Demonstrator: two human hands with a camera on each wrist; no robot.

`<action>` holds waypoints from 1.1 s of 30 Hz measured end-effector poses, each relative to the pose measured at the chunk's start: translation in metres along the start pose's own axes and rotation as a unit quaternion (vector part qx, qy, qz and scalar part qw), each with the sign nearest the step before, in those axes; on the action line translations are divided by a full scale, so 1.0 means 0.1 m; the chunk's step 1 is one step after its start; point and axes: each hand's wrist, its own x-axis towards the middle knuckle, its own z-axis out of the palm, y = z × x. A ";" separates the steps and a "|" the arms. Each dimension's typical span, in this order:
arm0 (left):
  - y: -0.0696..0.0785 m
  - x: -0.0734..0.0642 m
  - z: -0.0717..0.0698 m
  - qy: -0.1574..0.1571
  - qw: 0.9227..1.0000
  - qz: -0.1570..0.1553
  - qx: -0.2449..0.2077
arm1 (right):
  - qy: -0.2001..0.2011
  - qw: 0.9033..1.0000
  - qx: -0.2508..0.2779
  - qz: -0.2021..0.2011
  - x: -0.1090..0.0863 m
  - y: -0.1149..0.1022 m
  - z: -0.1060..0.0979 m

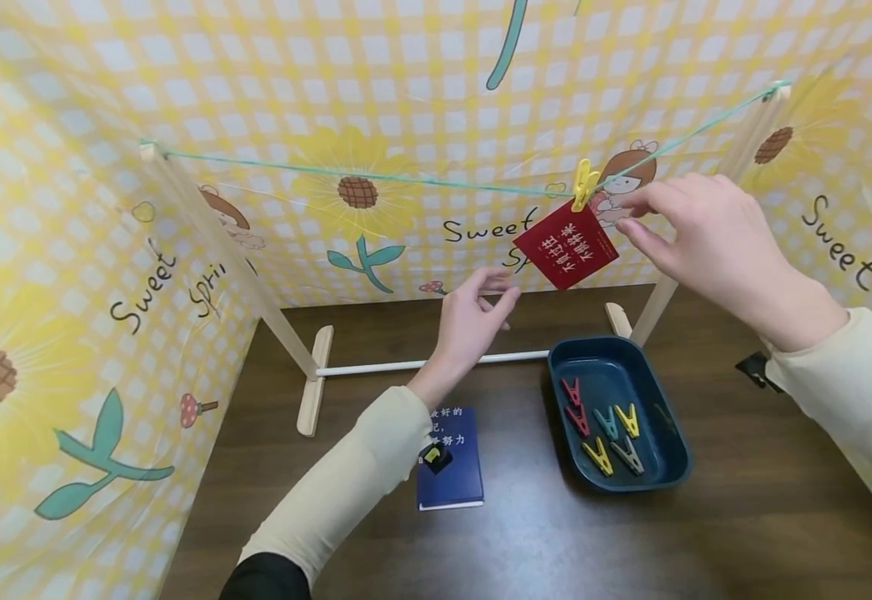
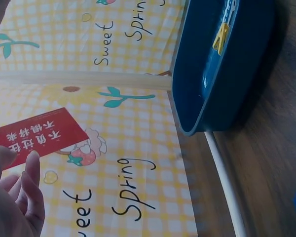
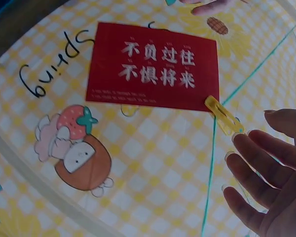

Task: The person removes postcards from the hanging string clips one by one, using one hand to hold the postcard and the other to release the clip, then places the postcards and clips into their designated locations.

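Observation:
A red card with white characters (image 1: 567, 246) hangs tilted from the green string (image 1: 406, 177), held at one corner by a yellow clothespin (image 1: 583, 185). Just right of the clothespin is my right hand (image 1: 714, 237), fingers spread apart and holding nothing. In the right wrist view its fingertips are close beside the yellow clothespin (image 3: 224, 116). My left hand (image 1: 475, 315) is lower and left of the card, fingers loosely bent with nothing in them. The left wrist view shows that hand (image 2: 17, 190) overlapping the lower edge of the card (image 2: 44, 136).
The string runs between two wooden posts (image 1: 229, 258) joined below by a white rod (image 1: 376, 367). A dark blue tray (image 1: 664, 450) holds several red, green, yellow and grey clothespins. A blue book (image 1: 451, 475) lies left of it on the brown table. Checked cloth surrounds the table.

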 end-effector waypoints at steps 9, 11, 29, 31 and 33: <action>-0.02 0.16 0.12 0.020 0.999 -0.006 -0.047 | -0.033 0.999 0.016 -0.020 0.39 0.11 -0.12; -0.05 0.20 0.15 0.021 0.998 -0.003 -0.062 | -0.048 0.997 0.037 -0.037 0.48 0.16 -0.12; -0.10 0.34 0.29 0.017 0.992 -0.006 -0.127 | -0.257 0.960 0.106 0.022 0.81 0.50 -0.03; -0.09 0.33 0.30 0.013 0.992 -0.008 -0.126 | -0.261 0.958 0.119 0.023 0.80 0.51 -0.03; -0.07 0.34 0.31 0.010 0.992 -0.009 -0.125 | -0.263 0.955 0.134 0.026 0.80 0.51 -0.03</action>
